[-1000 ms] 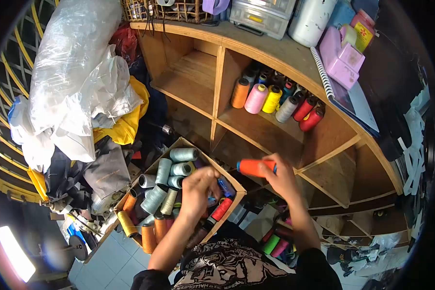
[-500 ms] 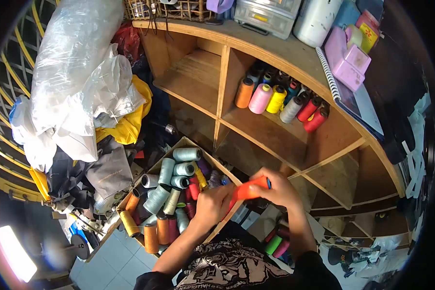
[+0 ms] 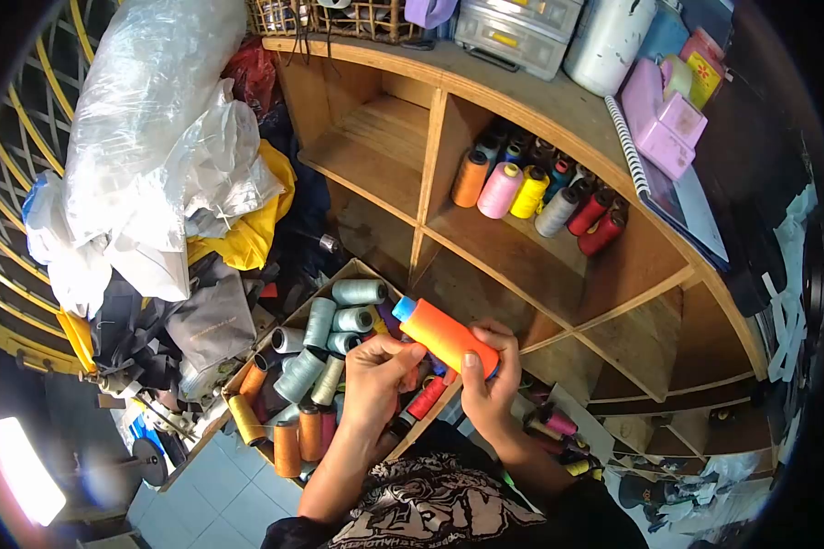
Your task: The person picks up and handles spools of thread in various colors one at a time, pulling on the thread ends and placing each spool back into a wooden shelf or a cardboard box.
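Note:
An orange thread cone (image 3: 444,335) with a blue core lies tilted between both hands, its blue tip pointing up-left. My right hand (image 3: 487,387) grips its lower end from below. My left hand (image 3: 378,377) touches its upper part with the fingertips. Both hands hover over a cardboard box (image 3: 361,270) filled with several thread cones in pale green, orange, red and yellow.
A wooden shelf unit (image 3: 531,265) stands ahead; one compartment holds several upright thread cones (image 3: 536,190). Plastic bags and cloth (image 3: 156,165) pile up at the left. A pink box (image 3: 657,114), a notebook and containers rest on the shelf top. More cones lie at lower right.
The orange cone has come down from in front of the shelf to above the box. My left hand left the box and joined my right hand on the cone.

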Action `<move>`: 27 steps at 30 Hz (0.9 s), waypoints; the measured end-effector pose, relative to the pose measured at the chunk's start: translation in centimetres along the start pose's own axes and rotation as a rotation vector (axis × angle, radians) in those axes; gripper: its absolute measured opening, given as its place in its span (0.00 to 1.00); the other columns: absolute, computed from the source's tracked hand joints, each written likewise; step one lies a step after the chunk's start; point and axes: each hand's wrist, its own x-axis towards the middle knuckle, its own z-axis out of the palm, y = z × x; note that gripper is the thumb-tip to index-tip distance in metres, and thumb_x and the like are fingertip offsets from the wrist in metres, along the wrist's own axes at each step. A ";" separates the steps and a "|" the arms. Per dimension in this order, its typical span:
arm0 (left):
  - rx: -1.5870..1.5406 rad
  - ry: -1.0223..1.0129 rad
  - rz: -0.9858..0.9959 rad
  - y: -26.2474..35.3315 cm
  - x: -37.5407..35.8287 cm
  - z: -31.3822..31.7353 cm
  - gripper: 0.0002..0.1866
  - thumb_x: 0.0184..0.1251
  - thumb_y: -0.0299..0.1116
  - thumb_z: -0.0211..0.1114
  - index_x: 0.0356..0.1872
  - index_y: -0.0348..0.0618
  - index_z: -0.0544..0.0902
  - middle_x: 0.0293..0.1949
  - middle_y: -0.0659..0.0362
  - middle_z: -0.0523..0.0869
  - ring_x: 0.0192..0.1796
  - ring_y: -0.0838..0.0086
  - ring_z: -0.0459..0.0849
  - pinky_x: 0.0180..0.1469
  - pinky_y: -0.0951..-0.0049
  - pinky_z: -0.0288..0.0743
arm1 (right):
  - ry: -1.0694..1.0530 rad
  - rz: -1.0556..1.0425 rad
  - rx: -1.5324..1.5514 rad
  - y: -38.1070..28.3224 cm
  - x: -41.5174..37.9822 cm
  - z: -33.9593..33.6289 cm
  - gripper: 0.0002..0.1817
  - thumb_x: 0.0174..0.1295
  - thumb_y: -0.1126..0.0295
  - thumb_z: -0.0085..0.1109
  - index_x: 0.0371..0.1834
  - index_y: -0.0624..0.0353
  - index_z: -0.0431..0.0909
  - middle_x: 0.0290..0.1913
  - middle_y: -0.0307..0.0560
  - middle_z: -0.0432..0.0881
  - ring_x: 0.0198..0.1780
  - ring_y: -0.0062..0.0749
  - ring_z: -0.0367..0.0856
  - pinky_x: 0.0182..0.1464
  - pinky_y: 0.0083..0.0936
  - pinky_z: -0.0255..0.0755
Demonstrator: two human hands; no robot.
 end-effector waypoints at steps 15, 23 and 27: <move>0.015 -0.378 0.122 0.3 1.6 -1.1 0.27 0.59 0.35 0.72 0.57 0.31 0.77 0.54 0.50 0.82 0.55 0.67 0.81 0.61 0.64 0.72 | -0.042 1.077 1.001 -2.1 1.1 0.6 0.21 0.76 0.58 0.35 0.48 0.68 0.70 0.36 0.52 0.79 0.26 0.29 0.76 0.19 0.14 0.70; 0.088 -0.392 0.055 0.4 1.8 -2.0 0.26 0.63 0.34 0.68 0.59 0.30 0.75 0.51 0.54 0.84 0.52 0.71 0.82 0.59 0.69 0.71 | -0.178 1.177 1.329 0.5 0.9 -0.8 0.22 0.75 0.56 0.37 0.50 0.67 0.72 0.40 0.53 0.81 0.34 0.37 0.81 0.23 0.17 0.76; 0.120 -0.327 0.035 -0.2 1.7 -1.9 0.27 0.64 0.38 0.67 0.58 0.30 0.75 0.49 0.55 0.84 0.50 0.73 0.81 0.56 0.72 0.72 | -0.385 1.068 1.055 0.9 0.4 -1.6 0.25 0.71 0.54 0.49 0.58 0.64 0.69 0.48 0.52 0.80 0.45 0.38 0.83 0.45 0.32 0.80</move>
